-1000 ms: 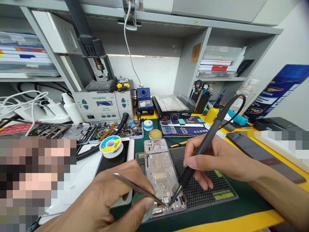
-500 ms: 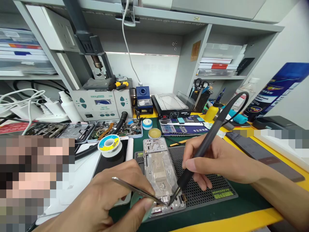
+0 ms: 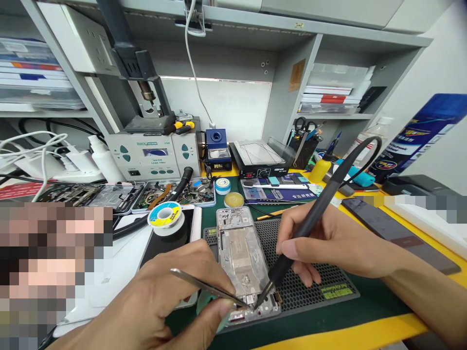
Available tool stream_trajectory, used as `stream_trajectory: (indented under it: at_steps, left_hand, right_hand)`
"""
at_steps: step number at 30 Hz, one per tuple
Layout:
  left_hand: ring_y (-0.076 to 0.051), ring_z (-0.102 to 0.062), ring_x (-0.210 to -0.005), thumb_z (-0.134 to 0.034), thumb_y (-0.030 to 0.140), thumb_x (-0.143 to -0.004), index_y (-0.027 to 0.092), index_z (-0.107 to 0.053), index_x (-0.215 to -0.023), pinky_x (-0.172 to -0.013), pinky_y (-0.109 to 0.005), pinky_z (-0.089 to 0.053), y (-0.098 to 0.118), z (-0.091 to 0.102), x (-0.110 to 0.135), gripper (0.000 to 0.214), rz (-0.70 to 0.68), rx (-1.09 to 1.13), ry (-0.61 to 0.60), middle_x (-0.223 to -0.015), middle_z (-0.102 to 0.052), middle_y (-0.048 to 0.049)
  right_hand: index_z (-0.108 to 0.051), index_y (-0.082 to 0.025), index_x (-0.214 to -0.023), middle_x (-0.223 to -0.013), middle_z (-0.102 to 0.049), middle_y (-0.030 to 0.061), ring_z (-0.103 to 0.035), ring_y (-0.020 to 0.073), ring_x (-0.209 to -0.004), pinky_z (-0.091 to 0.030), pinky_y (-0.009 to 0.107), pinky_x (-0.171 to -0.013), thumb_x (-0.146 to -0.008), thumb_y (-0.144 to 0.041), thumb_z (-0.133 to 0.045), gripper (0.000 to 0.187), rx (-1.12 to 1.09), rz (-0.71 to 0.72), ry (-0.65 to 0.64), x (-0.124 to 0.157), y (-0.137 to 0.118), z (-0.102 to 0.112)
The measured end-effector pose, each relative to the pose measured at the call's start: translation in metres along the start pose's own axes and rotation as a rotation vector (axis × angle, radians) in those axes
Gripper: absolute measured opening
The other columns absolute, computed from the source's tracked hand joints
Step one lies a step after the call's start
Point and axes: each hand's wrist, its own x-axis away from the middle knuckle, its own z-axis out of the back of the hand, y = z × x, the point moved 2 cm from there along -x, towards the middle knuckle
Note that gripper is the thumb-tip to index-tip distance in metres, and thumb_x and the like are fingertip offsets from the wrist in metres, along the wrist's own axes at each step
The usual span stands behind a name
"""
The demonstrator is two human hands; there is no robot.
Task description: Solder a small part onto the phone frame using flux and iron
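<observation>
Tweezers [image 3: 207, 288] are being pinched by the left hand [image 3: 164, 301] and a soldering iron [image 3: 310, 228] gripped by the right hand [image 3: 328, 240], tips meeting at the near end of the opened phone frame [image 3: 242, 257] lying on the black mat [image 3: 310, 282]

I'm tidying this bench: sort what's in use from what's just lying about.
In use:
left hand holding tweezers
right hand holding soldering iron
opened phone, both tips at its near end
black mat under it

Lying about:
solder reel
flux tin
parts tray
scissors
yellow bottle
</observation>
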Motion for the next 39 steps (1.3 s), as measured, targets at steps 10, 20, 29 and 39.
stream_trajectory:
  at_steps: [10, 20, 29, 39]
  left_hand:
    - [-0.017, -0.066, -0.089, -0.058, 0.022, -0.099, 0.031, -0.065, -0.113, -0.074, -0.025, -0.056, 0.001, 0.0, 0.002, 0.019, -0.044, -0.025, 0.031, -0.103, -0.068, -0.0022]
    - [-0.016, -0.064, -0.097, -0.055, 0.012, -0.099, 0.029, -0.063, -0.114, -0.08, -0.027, -0.054, -0.001, 0.001, 0.001, 0.024, -0.08, -0.006, 0.031, -0.104, -0.067, -0.0016]
    - [-0.014, -0.063, -0.097, -0.055, 0.012, -0.099, 0.03, -0.063, -0.114, -0.081, -0.027, -0.053, 0.001, 0.001, -0.001, 0.025, -0.111, -0.006, 0.031, -0.103, -0.066, -0.0001]
    - [-0.013, -0.063, -0.095, -0.054, 0.012, -0.099, 0.028, -0.063, -0.11, -0.08, -0.026, -0.052, 0.004, 0.001, -0.003, 0.022, -0.132, -0.013, 0.039, -0.1, -0.066, 0.0]
  right_hand:
    - [-0.067, -0.016, -0.08, -0.057, -0.067, -0.0006, -0.065, 0.0107, -0.049, -0.052, 0.014, -0.044, -0.089, -0.027, -0.077, 0.017, -0.032, 0.053, 0.001, -0.001, 0.005, 0.003]
    - [-0.069, -0.016, -0.082, -0.057, -0.068, -0.0016, -0.066, 0.0106, -0.049, -0.053, 0.013, -0.044, -0.086, -0.024, -0.078, 0.012, -0.058, 0.09, -0.013, -0.001, 0.013, 0.006]
    - [-0.066, -0.014, -0.081, -0.058, -0.066, -0.0009, -0.065, 0.0099, -0.05, -0.052, 0.012, -0.045, -0.086, -0.025, -0.08, 0.018, -0.047, 0.072, -0.021, -0.001, 0.006, 0.004]
    - [-0.067, -0.014, -0.082, -0.057, -0.065, -0.0014, -0.065, 0.0107, -0.051, -0.052, 0.013, -0.046, -0.083, -0.023, -0.081, 0.016, -0.024, 0.05, -0.013, 0.001, 0.004, 0.003]
